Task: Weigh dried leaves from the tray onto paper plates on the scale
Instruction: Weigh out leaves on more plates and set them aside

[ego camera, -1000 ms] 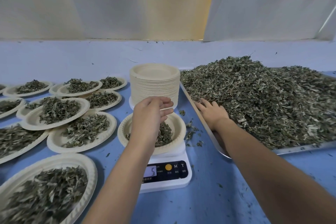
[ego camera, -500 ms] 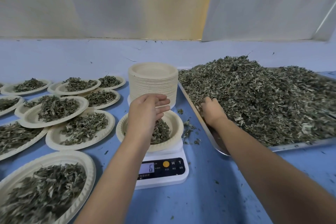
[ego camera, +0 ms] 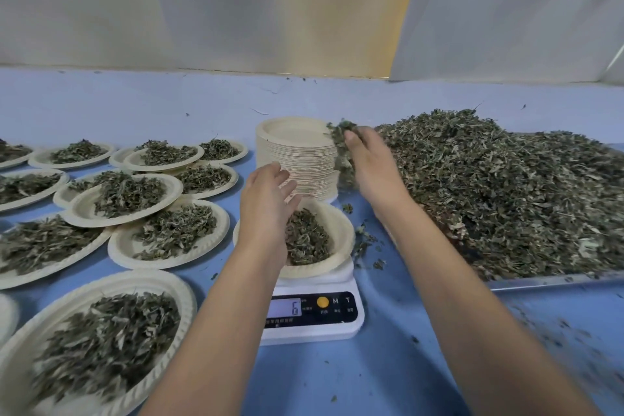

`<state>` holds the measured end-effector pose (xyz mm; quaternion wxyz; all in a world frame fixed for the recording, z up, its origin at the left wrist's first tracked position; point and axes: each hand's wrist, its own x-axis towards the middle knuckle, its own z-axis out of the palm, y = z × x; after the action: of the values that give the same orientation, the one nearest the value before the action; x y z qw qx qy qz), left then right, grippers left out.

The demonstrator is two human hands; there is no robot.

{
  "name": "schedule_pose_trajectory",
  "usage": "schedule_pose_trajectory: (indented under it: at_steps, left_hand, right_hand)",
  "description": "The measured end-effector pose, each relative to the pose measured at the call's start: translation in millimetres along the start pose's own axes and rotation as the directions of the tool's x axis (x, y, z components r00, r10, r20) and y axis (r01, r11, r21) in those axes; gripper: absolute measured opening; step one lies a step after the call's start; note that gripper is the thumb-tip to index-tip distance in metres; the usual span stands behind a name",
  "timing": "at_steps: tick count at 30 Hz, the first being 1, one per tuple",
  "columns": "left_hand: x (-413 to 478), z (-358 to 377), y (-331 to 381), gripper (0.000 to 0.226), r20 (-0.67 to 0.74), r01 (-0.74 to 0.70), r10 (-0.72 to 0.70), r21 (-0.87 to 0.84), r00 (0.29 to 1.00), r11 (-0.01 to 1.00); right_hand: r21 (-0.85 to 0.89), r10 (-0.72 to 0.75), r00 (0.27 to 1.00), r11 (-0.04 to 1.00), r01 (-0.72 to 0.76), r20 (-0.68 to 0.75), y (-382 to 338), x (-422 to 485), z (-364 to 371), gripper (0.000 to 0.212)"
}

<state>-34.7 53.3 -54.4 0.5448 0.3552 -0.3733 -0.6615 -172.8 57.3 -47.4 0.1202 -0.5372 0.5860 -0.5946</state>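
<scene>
A white digital scale (ego camera: 312, 314) stands at the centre, its display reading 6. On it sits a paper plate (ego camera: 337, 233) holding a small heap of dried leaves (ego camera: 307, 240). My left hand (ego camera: 266, 199) hovers over the plate's left side, fingers relaxed and spread, holding nothing. My right hand (ego camera: 368, 159) is raised between the plate stack and the tray, gripping a bunch of dried leaves (ego camera: 341, 135). A metal tray (ego camera: 540, 279) at the right carries a big heap of dried leaves (ego camera: 506, 186).
A tall stack of empty paper plates (ego camera: 297, 159) stands just behind the scale. Several filled paper plates (ego camera: 148, 236) cover the blue table on the left. Loose leaf bits (ego camera: 366, 240) lie between scale and tray. A white wall runs along the back.
My right hand closed on leaves in the tray and lifted them up and left toward the scale. My left hand opened above the plate. The display went from 5 to 6.
</scene>
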Motion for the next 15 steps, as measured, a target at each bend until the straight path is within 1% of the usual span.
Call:
schedule_pose_trajectory:
  at_steps: [2,4,6,7,10,14,15]
  left_hand:
    - [2,-1,1,0.023,-0.002,-0.004,0.004,0.014,1.0,1.0]
    - [4,-3,1,0.032,0.012,-0.003,0.003,0.015,1.0,1.0]
    - [7,-4,2,0.042,0.045,-0.002,0.002,-0.006,0.999,1.0]
    - [9,-4,2,0.043,0.052,-0.001,0.002,-0.024,0.999,1.0]
    - [10,-2,2,0.036,0.018,0.016,-0.015,-0.072,1.0,0.997]
    - [10,-3,2,0.021,-0.069,0.042,-0.053,-0.152,0.996,0.987]
    - [11,-4,1,0.021,-0.076,0.055,-0.07,-0.173,0.995,0.983]
  right_hand:
    - [-0.085,-0.119,0.985,0.988,0.129,0.122,-9,-9,16,0.016]
    - [-0.215,-0.21,0.941,0.938,0.27,0.266,-12,-13,28,0.019]
    - [-0.256,-0.256,0.893,0.896,0.363,0.37,-14,-16,37,0.017]
    - [-0.255,-0.271,0.873,0.884,0.392,0.405,-14,-17,41,0.017]
    - [-0.241,-0.294,0.84,0.868,0.434,0.456,-11,-22,47,0.022]
    - [-0.23,-0.272,0.862,0.889,0.395,0.429,-4,-26,49,0.03]
    - [-0.224,-0.264,0.87,0.898,0.38,0.417,-3,-26,48,0.03]
